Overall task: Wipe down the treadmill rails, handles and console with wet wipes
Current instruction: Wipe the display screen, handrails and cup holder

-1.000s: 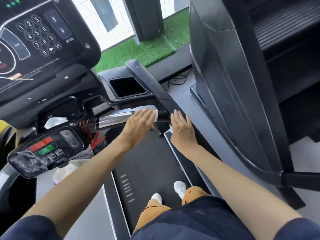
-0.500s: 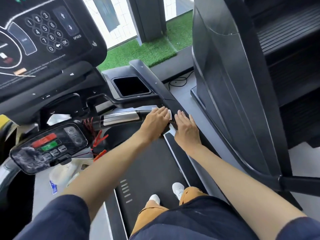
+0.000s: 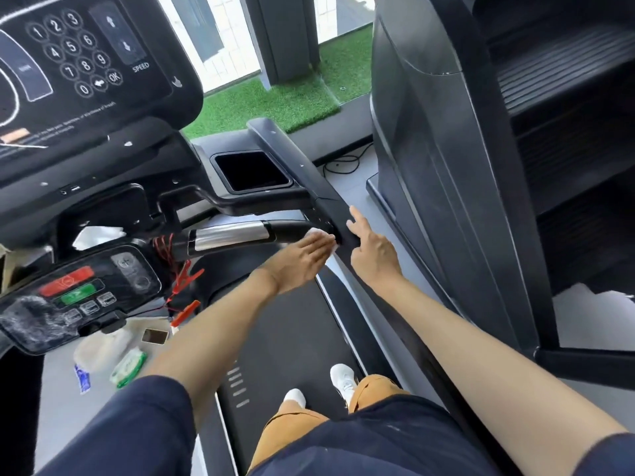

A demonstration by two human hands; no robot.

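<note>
head view | handle [image 3: 233, 236] lies crosswise, silver sleeve on the left, black end meeting the side rail [image 3: 321, 192] on the right | wet wipe [image 3: 316, 231] at that black end, under the left hand [image 3: 299, 257] | left fingers [image 3: 321, 241] straight, pressed together, flat on the wipe | right hand [image 3: 372, 250] on the rail, index straight, others loosely bent

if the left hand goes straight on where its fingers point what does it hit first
Most likely the side rail, right where the handle joins it; the left hand is almost there already, though depth is unclear.
</note>
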